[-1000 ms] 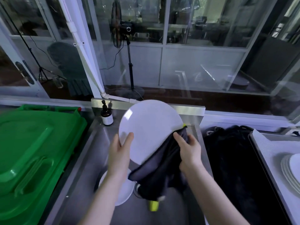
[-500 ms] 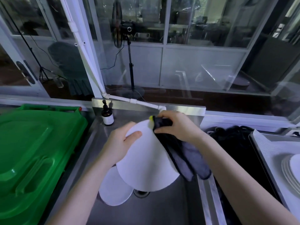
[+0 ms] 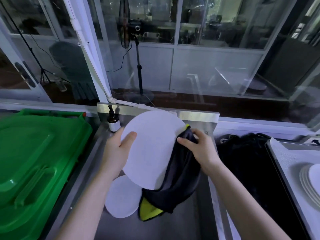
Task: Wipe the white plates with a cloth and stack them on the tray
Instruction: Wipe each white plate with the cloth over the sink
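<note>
Plate in hand: round white plate (image 3: 152, 149), held tilted over the stainless-steel sink (image 3: 173, 227), its broad face turned toward the camera and its lower edge above the basin.
Left hand: the left hand (image 3: 114, 153) grips the plate's left rim. The thumb (image 3: 129, 139) lies flat across the face. The other fingers pass behind the plate and are hidden, so their spread cannot be told.
Right hand: the right hand (image 3: 199, 149) is at the plate's right rim, its fingers (image 3: 199, 134) curled narrowly round a bunch of cloth and pinching it against the edge.
Cloth: dark grey cloth with a yellow-green underside (image 3: 178, 187), draped from the right hand down past the plate's lower right edge. Its bottom fold hangs into the sink with the yellow-green side showing.
Second plate: another round white plate (image 3: 121, 196) lies in the sink, below and left of the held one, partly covered by it and just beside the cloth's hanging end.
Stack: white plates piled together (image 3: 308, 184) at the far right, cut off by the frame edge.
Tray: pale-lined tray with a dark rim (image 3: 285, 158), bearing that stack, well apart from the held plate.
Bag: black fabric bag (image 3: 242, 161), between the sink and the tray.
Bottle: brown pump bottle with a white label (image 3: 113, 121), upright at the sink's back left corner, near the plate's left rim.
Bin: green plastic bin lid (image 3: 34, 161), left of the sink.
</note>
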Demonstrator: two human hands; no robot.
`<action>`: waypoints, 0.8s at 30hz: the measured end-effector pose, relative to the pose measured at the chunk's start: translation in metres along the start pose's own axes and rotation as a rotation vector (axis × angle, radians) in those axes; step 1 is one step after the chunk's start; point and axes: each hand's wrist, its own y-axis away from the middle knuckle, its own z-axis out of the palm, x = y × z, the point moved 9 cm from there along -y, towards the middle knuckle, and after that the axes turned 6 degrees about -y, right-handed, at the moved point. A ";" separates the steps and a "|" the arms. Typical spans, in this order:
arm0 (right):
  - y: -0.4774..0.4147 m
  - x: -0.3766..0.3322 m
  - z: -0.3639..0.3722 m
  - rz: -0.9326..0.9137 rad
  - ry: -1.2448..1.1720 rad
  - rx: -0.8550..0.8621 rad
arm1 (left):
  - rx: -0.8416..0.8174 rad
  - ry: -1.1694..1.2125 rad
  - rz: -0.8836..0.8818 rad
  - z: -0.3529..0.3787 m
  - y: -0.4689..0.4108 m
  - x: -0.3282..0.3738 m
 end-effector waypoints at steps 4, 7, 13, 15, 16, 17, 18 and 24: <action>-0.008 -0.059 0.033 -0.330 0.428 -0.289 | -0.315 -0.315 0.181 0.025 -0.007 0.026; 0.001 -0.059 0.056 -0.383 0.544 -0.429 | -0.458 -0.457 0.259 0.048 -0.002 0.031; -0.002 -0.014 -0.001 -0.194 -0.005 -0.019 | -0.004 -0.059 -0.004 0.007 0.003 0.000; 0.009 0.027 -0.012 0.011 -0.346 0.169 | 0.095 0.101 -0.128 0.012 0.021 -0.020; 0.016 0.048 -0.010 0.102 -0.457 0.238 | 0.108 0.189 -0.184 0.020 0.029 -0.027; 0.024 0.063 -0.007 0.170 -0.532 0.279 | 0.118 0.251 -0.212 0.026 0.034 -0.031; 0.029 0.074 -0.002 0.221 -0.571 0.291 | 0.133 0.266 -0.220 0.029 0.035 -0.032; 0.008 0.016 -0.011 -0.012 -0.180 0.072 | -0.023 0.013 -0.081 0.009 0.007 -0.013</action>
